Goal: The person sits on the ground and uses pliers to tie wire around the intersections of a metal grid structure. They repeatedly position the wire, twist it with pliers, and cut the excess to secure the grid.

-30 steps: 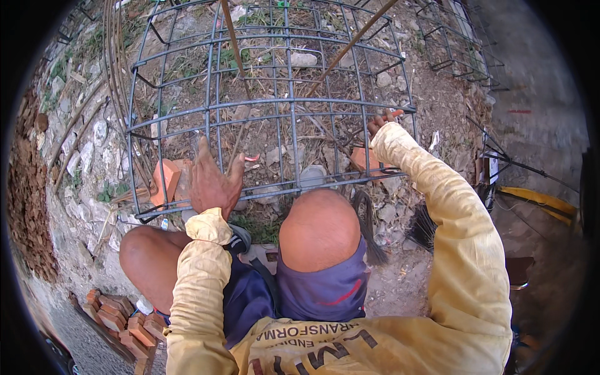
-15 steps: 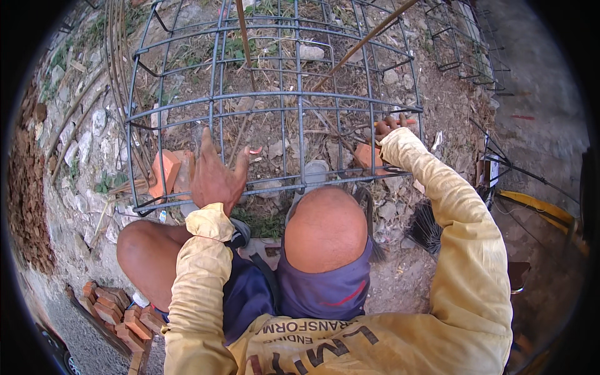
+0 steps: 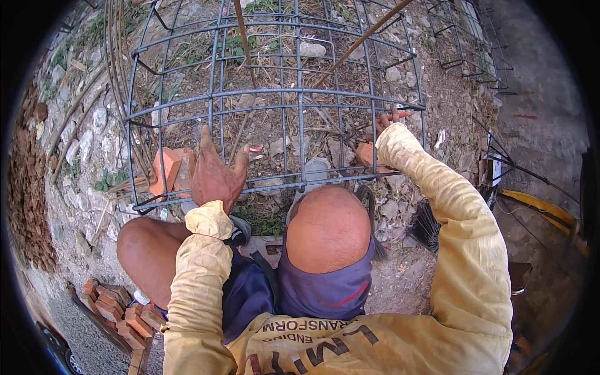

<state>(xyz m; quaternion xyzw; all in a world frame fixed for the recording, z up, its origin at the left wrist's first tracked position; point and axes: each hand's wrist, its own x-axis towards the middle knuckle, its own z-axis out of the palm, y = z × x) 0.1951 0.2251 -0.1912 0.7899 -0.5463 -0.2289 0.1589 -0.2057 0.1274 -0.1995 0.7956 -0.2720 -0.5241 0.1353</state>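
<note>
A rebar cage [image 3: 255, 94] of grey steel bars spans the ground in front of me. My left hand [image 3: 215, 172] is at its near left part, fingers spread, thumb apart, holding nothing that I can see. A small red-and-white scrap [image 3: 256, 149] shows beside the thumb tip. At the cage's near right part, my right hand [image 3: 386, 122] is closed around pliers with orange-red handles [image 3: 403, 115]. Their dark jaws point left, among the bars. Part of the grip is hidden by the sleeve and wrist. Two rusty bars [image 3: 362, 42] slant across the cage.
Orange brick pieces [image 3: 165, 172] lie by the cage's near left corner, and another brick [image 3: 365, 154] near its right. A bundle of dark wires [image 3: 426, 226] lies right of my knee. Stacked bricks [image 3: 119, 312] are at lower left. More rebar cages [image 3: 459, 40] stand at far right.
My right hand has shifted slightly and turned, so the pliers' handles and jaws show more plainly. The left hand stays almost in place.
</note>
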